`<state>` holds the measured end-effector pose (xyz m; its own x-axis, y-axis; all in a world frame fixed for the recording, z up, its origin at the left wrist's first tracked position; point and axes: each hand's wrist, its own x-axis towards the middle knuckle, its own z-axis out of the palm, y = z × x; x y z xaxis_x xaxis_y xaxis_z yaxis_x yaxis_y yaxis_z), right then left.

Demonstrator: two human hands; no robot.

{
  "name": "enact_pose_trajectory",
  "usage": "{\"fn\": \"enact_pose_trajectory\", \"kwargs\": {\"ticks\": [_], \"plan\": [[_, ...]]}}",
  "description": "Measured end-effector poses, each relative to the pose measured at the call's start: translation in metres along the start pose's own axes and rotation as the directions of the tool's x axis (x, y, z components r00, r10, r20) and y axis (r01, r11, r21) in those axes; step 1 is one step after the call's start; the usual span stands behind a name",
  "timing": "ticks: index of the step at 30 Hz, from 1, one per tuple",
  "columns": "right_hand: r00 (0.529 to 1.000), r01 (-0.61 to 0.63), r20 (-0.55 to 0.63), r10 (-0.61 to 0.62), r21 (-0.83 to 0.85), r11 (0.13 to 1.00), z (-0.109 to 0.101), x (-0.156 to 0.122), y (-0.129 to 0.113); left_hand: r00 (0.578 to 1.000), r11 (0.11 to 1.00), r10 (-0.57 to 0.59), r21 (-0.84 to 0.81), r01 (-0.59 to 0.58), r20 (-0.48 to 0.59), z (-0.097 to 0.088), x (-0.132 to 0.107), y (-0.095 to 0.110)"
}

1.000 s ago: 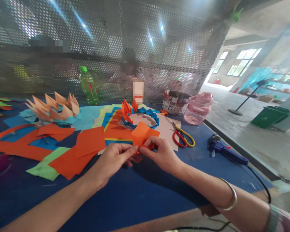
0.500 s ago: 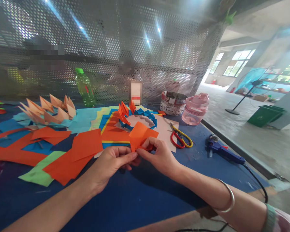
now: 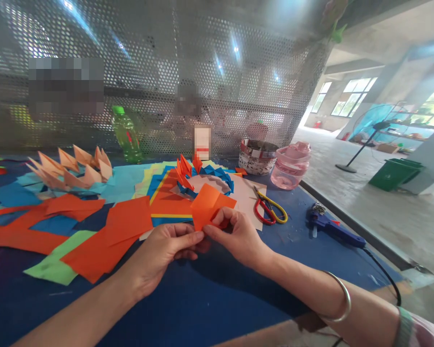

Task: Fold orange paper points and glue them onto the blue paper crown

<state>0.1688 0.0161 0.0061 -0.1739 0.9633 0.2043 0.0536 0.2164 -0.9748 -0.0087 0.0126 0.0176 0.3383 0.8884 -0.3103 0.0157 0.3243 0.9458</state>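
An orange sheet of paper [image 3: 205, 202], partly folded, is held up above the blue table. My left hand [image 3: 175, 242] pinches its lower corner between thumb and fingers. My right hand [image 3: 235, 233] grips the same paper just to the right, thumb against the lower edge and fingers curled behind; the two thumbs almost meet. Behind the paper lies a ring of folded blue paper [image 3: 222, 173] with orange pointed pieces [image 3: 183, 171] standing on its left side. To the left are loose orange sheets [image 3: 125, 219] and a green sheet [image 3: 58, 258].
Scissors [image 3: 271, 209] and a glue gun [image 3: 334, 229] lie to the right. A pink water jug [image 3: 291, 166] and a woven basket [image 3: 258, 159] stand behind them. Farther left are a peach folded-paper ring [image 3: 74, 171] and a green bottle [image 3: 126, 137] before the perforated metal screen [image 3: 210, 53].
Both hands keep their pinch on the orange paper, nearly in place. The whole view has shifted slightly; no object has visibly moved on the table.
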Motion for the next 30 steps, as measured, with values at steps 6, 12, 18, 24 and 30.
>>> {"fn": "enact_pose_trajectory", "kwargs": {"ticks": [6,12,18,24,30], "plan": [[1.0,-0.024,-0.009,0.024,0.04,0.999,0.001,-0.001,0.001,1.0,1.0,0.004,-0.027,-0.004,-0.018,0.0,0.001,-0.001],[0.999,-0.034,-0.007,0.034,0.051,0.998,0.0,-0.001,0.003,0.993,0.994,0.086,0.072,-0.08,-0.084,0.002,0.0,0.003],[1.0,-0.025,0.018,0.025,0.01,1.0,-0.004,0.001,0.006,0.983,0.982,0.137,0.145,-0.119,-0.12,0.002,-0.001,0.007],[1.0,-0.016,0.02,0.016,-0.041,0.999,-0.005,0.002,0.004,0.986,0.987,0.107,0.131,-0.09,-0.128,0.002,-0.001,0.008],[1.0,-0.018,-0.008,0.018,-0.032,0.999,-0.001,0.0,-0.004,0.992,0.997,0.06,0.061,-0.054,-0.107,0.001,0.001,0.004]]}}
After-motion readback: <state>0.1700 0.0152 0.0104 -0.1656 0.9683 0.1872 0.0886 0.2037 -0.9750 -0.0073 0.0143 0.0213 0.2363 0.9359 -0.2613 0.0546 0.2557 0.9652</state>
